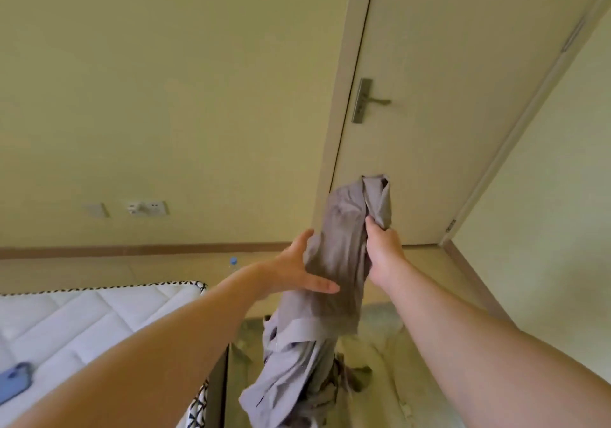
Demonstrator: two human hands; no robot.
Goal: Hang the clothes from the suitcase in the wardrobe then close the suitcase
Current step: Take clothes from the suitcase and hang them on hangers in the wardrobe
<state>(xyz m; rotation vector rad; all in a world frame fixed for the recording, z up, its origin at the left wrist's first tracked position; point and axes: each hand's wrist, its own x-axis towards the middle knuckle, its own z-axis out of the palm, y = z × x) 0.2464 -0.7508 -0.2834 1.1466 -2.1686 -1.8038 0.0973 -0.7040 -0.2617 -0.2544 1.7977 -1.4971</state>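
Right hand grips the grey garment near its upper end, so its length hangs free below. Left hand, fingers straight and spread, touches the cloth just beside it. We judge this straightens it for hanging.

Phone on mattress; door with lever handle.

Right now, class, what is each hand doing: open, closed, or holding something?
Left hand: open, resting flat against the crumpled grey cloth garment.
Right hand: closed, gripping the garment near its top.
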